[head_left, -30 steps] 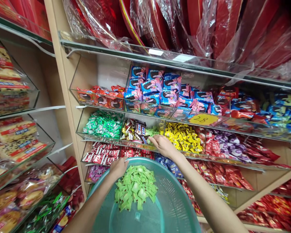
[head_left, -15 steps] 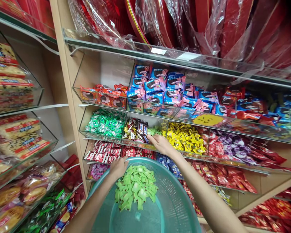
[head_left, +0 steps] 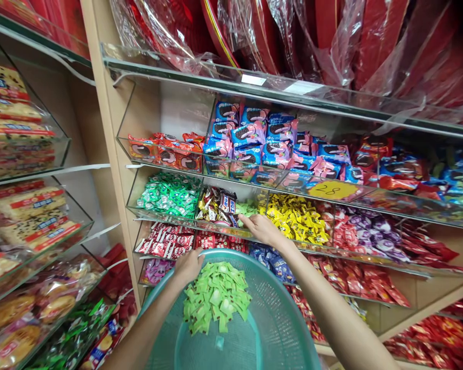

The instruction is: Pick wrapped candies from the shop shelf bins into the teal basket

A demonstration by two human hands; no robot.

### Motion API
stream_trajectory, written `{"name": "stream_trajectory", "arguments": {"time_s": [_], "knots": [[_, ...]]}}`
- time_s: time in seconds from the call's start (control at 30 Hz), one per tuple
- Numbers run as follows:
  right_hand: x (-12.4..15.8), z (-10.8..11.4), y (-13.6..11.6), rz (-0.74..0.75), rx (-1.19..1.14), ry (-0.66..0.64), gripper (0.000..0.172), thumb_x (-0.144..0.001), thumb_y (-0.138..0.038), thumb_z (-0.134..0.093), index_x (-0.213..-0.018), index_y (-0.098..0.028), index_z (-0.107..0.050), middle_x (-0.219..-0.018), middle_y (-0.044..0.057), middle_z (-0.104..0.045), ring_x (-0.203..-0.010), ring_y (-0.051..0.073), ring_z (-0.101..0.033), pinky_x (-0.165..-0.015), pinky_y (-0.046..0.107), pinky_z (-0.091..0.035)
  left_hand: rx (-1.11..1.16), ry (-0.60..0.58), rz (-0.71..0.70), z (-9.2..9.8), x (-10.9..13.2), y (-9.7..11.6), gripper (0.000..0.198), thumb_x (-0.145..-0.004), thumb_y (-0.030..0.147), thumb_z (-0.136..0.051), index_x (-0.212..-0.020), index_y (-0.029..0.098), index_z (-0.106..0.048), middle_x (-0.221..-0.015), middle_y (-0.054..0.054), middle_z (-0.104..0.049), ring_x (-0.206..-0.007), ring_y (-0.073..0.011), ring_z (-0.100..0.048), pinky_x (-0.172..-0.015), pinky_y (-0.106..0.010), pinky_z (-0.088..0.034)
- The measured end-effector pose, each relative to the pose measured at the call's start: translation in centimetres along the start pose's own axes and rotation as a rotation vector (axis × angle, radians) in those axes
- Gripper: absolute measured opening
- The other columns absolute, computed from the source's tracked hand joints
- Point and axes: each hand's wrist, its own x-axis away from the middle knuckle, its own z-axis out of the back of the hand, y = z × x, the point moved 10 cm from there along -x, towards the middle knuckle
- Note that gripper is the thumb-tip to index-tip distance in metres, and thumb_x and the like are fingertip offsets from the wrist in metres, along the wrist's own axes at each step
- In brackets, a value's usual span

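Note:
My left hand (head_left: 189, 266) is closed around the far rim of a teal plastic basket (head_left: 281, 303). Inside the basket lies a heap of small green-wrapped candies (head_left: 216, 295). My right hand (head_left: 260, 228) reaches over the front lip of a clear shelf bin, fingers stretched out and nothing visible in them. Just behind its fingers are more green-wrapped candies (head_left: 247, 208), partly covered by the hand. Dark brown wrapped chocolate bars (head_left: 227, 203) lie to the left in the same bin.
Green candies (head_left: 167, 195) fill the bin to the left, yellow-wrapped candies (head_left: 297, 218) the one to the right. Blue-and-pink cookie packs (head_left: 250, 133) stand above, behind a glass shelf edge (head_left: 216, 82). A wooden upright (head_left: 111, 154) separates the left shelves.
My right hand has shifted very slightly right within the view, along with the shelves. The left hand and basket stay nearly where they were.

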Motion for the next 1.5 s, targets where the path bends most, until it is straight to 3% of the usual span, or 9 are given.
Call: {"name": "stream_trajectory", "arguments": {"time_s": [0.47, 0.63, 0.8, 0.9, 1.0, 1.17, 1.33, 1.5], "knots": [[0.3, 0.2, 0.5, -0.033, -0.064, -0.012, 0.069, -0.083, -0.065, -0.017, -0.059, -0.019, -0.062, -0.064, 0.008, -0.064, -0.063, 0.017, -0.058, -0.059, 0.024, -0.036, 0.004, -0.009, 0.009, -0.1, 0.2, 0.0, 0.042, -0.086, 0.038, -0.031, -0.12, 0.022, -0.05, -0.11, -0.008, -0.063, -0.099, -0.0217, -0.058, -0.079, -0.031, -0.043], [1.0, 2.3, 0.3, -0.014, -0.142, 0.06, 0.064, -0.084, -0.063, -0.023, -0.066, -0.017, -0.064, -0.068, 0.008, -0.065, -0.067, 0.017, -0.058, -0.061, 0.023, -0.036, -0.013, -0.013, 0.013, -0.1, 0.3, 0.0, 0.042, -0.086, 0.037, -0.03, -0.12, 0.022, -0.05, -0.107, -0.008, -0.064, -0.095, -0.0219, -0.06, -0.076, -0.03, -0.043], [3.6, 4.7, -2.6, 0.128, -0.274, 0.176, 0.059, -0.086, -0.057, -0.025, -0.072, -0.015, -0.063, -0.069, 0.006, -0.062, -0.064, 0.015, -0.054, -0.062, 0.024, -0.037, -0.029, -0.023, 0.023, -0.1, 0.2, 0.0, 0.04, -0.086, 0.039, -0.03, -0.117, 0.025, -0.051, -0.105, -0.008, -0.065, -0.093, -0.0216, -0.06, -0.075, -0.03, -0.043], [5.3, 2.5, -4.8, 0.206, -0.415, 0.101, 0.056, -0.088, -0.054, -0.024, -0.075, -0.015, -0.063, -0.07, 0.004, -0.061, -0.064, 0.013, -0.052, -0.063, 0.024, -0.038, -0.035, -0.02, 0.021, -0.2, 0.2, 0.1, 0.039, -0.086, 0.039, -0.031, -0.116, 0.025, -0.051, -0.105, -0.008, -0.065, -0.094, -0.0214, -0.06, -0.076, -0.03, -0.042], [6.2, -2.2, -6.0, 0.245, -0.467, -0.021, 0.055, -0.089, -0.052, -0.024, -0.074, -0.016, -0.062, -0.068, 0.002, -0.059, -0.063, 0.012, -0.051, -0.062, 0.023, -0.037, -0.041, -0.016, 0.011, -0.2, 0.1, 0.2, 0.04, -0.086, 0.039, -0.03, -0.117, 0.025, -0.051, -0.103, -0.007, -0.065, -0.092, -0.021, -0.06, -0.075, -0.029, -0.042], [6.4, -8.3, -3.5, 0.202, -0.329, -0.058, 0.057, -0.089, -0.053, -0.022, -0.064, -0.016, -0.057, -0.064, 0.002, -0.055, -0.06, 0.011, -0.049, -0.061, 0.022, -0.034, -0.037, -0.017, 0.021, -0.2, 0.2, -0.1, 0.04, -0.086, 0.039, -0.03, -0.117, 0.025, -0.051, -0.105, -0.008, -0.065, -0.093, -0.0213, -0.06, -0.075, -0.03, -0.042], [6.7, -10.2, -0.5, 0.109, -0.203, -0.04, 0.058, -0.089, -0.054, -0.021, -0.06, -0.017, -0.054, -0.065, 0.003, -0.056, -0.061, 0.012, -0.051, -0.06, 0.022, -0.031, -0.043, -0.022, 0.011, -0.2, 0.4, -0.2, 0.038, -0.086, 0.038, -0.03, -0.113, 0.027, -0.053, -0.103, -0.005, -0.066, -0.09, -0.021, -0.061, -0.07, -0.029, -0.042], [7.2, -11.8, 0.4, 0.064, -0.175, -0.073, 0.058, -0.088, -0.056, -0.022, -0.059, -0.017, -0.055, -0.066, 0.004, -0.058, -0.061, 0.013, -0.053, -0.061, 0.023, -0.032, -0.035, -0.033, 0.013, -0.4, 0.2, -0.1, 0.039, -0.085, 0.039, -0.031, -0.115, 0.026, -0.052, -0.105, -0.006, -0.065, -0.092, -0.0208, -0.06, -0.073, -0.028, -0.042]]}}
